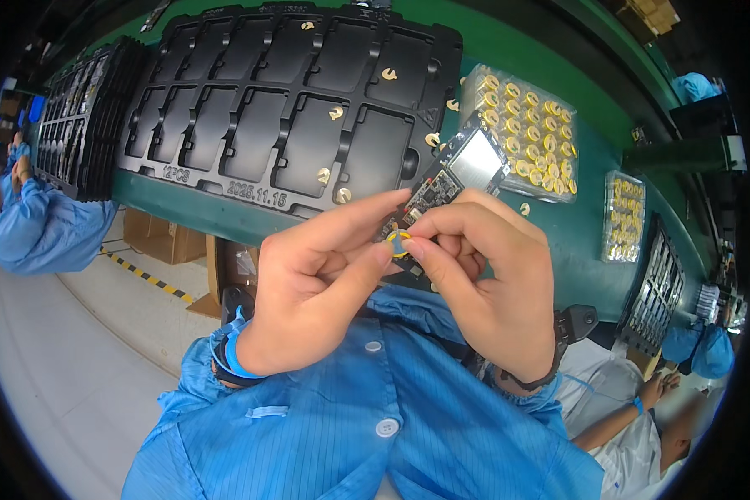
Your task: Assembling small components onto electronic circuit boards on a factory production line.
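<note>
Just above my chest, a dark green circuit board (435, 193) with a silver metal plate at its far end slants between my hands. My left hand (317, 279) is closed about the board's near end, its fingers partly behind it. A small coin cell (398, 245) with a yellow rim lies over that near end. The thumb and forefinger of my right hand (492, 275) pinch its right edge, and my left thumb touches its left edge. My right hand's other fingers curl beside the board. Whatever lies under the cell is hidden.
Ahead stands a black moulded tray (262, 190) with pale notched scraps (389, 74) scattered over it. Clear trays of yellow-rimmed coin cells (521, 133) sit to the right on the green table (575, 275). Stacked black trays (92, 117) stand left. Co-workers sit at both sides.
</note>
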